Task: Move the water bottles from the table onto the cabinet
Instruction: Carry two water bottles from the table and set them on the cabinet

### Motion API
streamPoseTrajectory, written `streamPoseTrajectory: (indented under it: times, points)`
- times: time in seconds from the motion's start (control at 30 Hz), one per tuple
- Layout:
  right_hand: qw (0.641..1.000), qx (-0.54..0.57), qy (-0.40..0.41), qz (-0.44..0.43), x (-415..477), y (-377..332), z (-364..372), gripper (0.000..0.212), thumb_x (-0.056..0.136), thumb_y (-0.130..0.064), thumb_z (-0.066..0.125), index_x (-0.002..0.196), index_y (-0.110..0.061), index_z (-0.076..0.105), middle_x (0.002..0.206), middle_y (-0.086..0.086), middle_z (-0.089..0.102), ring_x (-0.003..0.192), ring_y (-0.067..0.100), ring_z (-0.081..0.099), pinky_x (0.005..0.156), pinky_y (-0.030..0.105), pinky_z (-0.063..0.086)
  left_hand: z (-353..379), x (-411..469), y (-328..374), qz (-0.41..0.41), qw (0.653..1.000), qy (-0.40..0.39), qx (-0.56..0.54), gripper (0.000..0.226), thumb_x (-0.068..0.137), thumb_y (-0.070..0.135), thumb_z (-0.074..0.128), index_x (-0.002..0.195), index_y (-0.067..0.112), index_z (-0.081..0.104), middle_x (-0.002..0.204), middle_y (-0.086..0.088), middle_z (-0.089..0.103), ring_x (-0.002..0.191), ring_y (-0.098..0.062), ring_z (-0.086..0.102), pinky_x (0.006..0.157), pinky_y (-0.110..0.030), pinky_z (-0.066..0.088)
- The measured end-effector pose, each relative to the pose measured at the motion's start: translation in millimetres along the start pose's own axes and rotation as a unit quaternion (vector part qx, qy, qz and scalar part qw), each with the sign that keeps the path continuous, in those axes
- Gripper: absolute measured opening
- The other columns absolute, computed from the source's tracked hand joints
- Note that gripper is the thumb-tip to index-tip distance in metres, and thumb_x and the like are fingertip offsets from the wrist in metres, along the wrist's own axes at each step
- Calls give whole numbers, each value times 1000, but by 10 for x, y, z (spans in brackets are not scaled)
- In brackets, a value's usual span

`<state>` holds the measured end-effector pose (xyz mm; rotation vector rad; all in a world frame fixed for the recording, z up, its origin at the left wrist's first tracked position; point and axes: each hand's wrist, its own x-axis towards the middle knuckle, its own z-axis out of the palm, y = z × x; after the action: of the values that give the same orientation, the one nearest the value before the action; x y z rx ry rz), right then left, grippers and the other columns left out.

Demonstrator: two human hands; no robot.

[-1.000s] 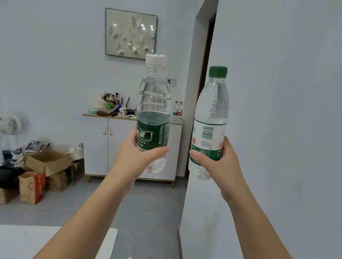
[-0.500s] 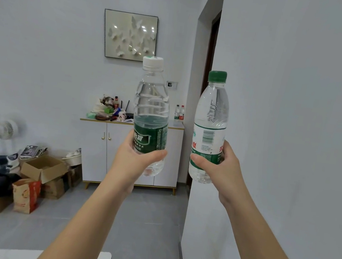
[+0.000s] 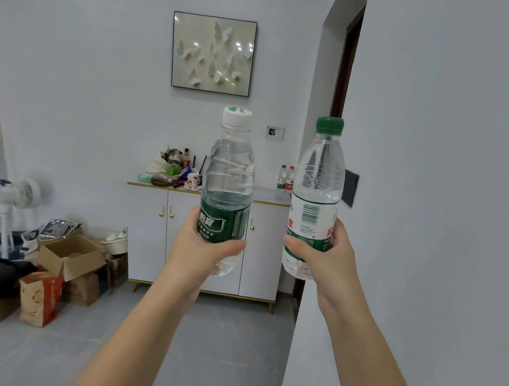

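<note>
we hold both water bottles upright in the air, our left hand (image 3: 201,250) with its fingers clamped around the white-capped bottle (image 3: 227,189) and our right hand (image 3: 325,256) clamped on the green-capped bottle (image 3: 316,197). the white cabinet (image 3: 152,231) stands ahead at twelve o'clock, two small bottles (image 3: 286,177) on its top at its one o'clock corner.

Single head view, facing forward toward cabinet (image 3: 206,238) across room; hands near.

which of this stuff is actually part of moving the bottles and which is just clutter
Part of the job:
- white-capped bottle in the left hand
- green-capped bottle in the right hand
- cabinet

Just lying about:
- cardboard boxes
- fan
- butterfly picture
- two small bottles already on the cabinet
</note>
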<state>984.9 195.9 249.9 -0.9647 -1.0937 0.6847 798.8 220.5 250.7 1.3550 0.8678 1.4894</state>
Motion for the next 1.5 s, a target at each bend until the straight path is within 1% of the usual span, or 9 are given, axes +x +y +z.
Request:
streamPoseTrajectory:
  times: [0.2, 0.4, 0.6, 0.77, 0.97, 1.17, 1.23, 1.33, 1.5]
  points:
    - [1000, 19, -10, 14, 502, 322, 22, 59, 73, 5, 79, 121, -24, 58, 105, -9, 71, 97, 7, 68, 64, 14, 54, 134, 486, -301, -3, 1000, 24, 20, 55, 67, -6, 79, 111, 20, 59, 98, -3, 71, 90, -21, 67, 67, -29, 50]
    - [1000, 10, -6, 14, 981, 656, 62, 57, 74, 5, 78, 113, -31, 57, 88, -23, 72, 85, -6, 68, 63, 11, 52, 285, 1059, -537, -1, 1000, 25, 14, 51, 69, -6, 78, 104, 26, 58, 95, 0, 71, 85, -17, 68, 64, -28, 54]
    - [1000, 7, 14, 8, 1636, 1029, 231, 61, 73, 1, 81, 115, -35, 55, 102, -18, 68, 94, -1, 65, 63, 9, 52, 314, 1828, -848, -8, 1000, 14, 6, 51, 69, -4, 79, 100, 30, 57, 93, 3, 70, 83, -15, 66, 63, -29, 52]
    - [1000, -10, 22, -2, 2338, 1365, 497, 58, 73, 2, 80, 106, -40, 56, 95, -22, 69, 84, -11, 66, 63, 11, 52, 266, 2673, -1105, -8, 1000, -12, 1, 56, 69, -2, 80, 115, 22, 58, 101, 0, 70, 93, -19, 67, 64, -31, 53]
    - [999, -19, 35, -11, 3191, 1661, 842, 56, 73, 4, 79, 112, -32, 60, 102, -12, 72, 93, 1, 68, 70, 16, 54, 227, 3672, -1311, 5, 998, -60, -5, 56, 69, -2, 80, 108, 32, 58, 99, 7, 71, 92, -11, 67, 61, -26, 50]
    - [999, -25, 45, -7, 3771, 1973, 1008, 57, 74, 5, 78, 114, -32, 58, 102, -12, 70, 91, -1, 68, 65, 13, 53, 179, 4361, -1623, -22, 998, -65, -12, 57, 69, -1, 80, 114, 26, 59, 101, 4, 72, 94, -17, 68, 65, -30, 53]
    - [998, -28, 47, -4, 3944, 2081, 1046, 58, 74, 4, 78, 116, -32, 58, 104, -11, 71, 95, 2, 68, 68, 16, 54, 178, 4537, -1705, -27, 997, -71, -9, 56, 69, -2, 79, 112, 28, 59, 98, 6, 72, 91, -15, 68, 59, -25, 52]
    - [998, -30, 50, -1, 4203, 2248, 1092, 57, 75, 2, 79, 117, -32, 58, 106, -10, 71, 98, 4, 68, 76, 21, 55, 193, 4814, -1840, -34, 997, -63, -10, 55, 69, -3, 79, 109, 28, 59, 96, 5, 72, 89, -16, 68, 58, -26, 51]
    - [999, -26, 37, -1, 4691, 2558, 1086, 55, 75, 5, 77, 115, -29, 59, 103, -8, 72, 94, 5, 69, 70, 17, 55, 301, 5298, -2091, -36, 998, -54, -13, 56, 70, -4, 79, 113, 25, 58, 99, 4, 70, 89, -14, 66, 62, -27, 52]
